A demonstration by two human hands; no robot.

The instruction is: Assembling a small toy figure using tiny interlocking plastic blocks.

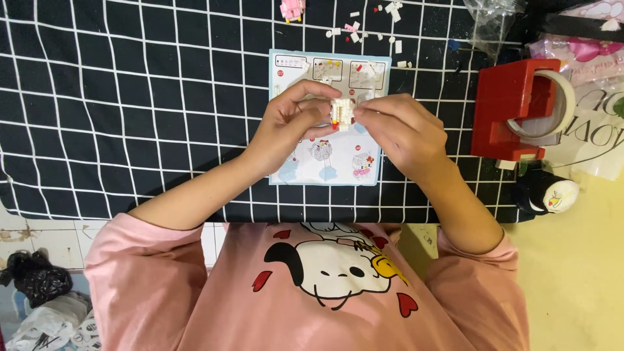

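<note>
A small white block model (342, 112) with bits of red and yellow is held between both hands above a pale blue instruction sheet (329, 166). My left hand (287, 127) grips the model from the left, thumb and fingers curled on it. From the right, my right hand (403, 133) pinches its upper edge with the fingertips. Both hands hover over the middle of the sheet, which lies on a black cloth with a white grid (130, 104).
Loose white and pink small bricks (364, 29) lie scattered at the far edge, with a pink built piece (292, 9). A red tape dispenser (517, 110) stands right, beside clear plastic bags (491, 19) and a black-and-white penguin toy (545, 193).
</note>
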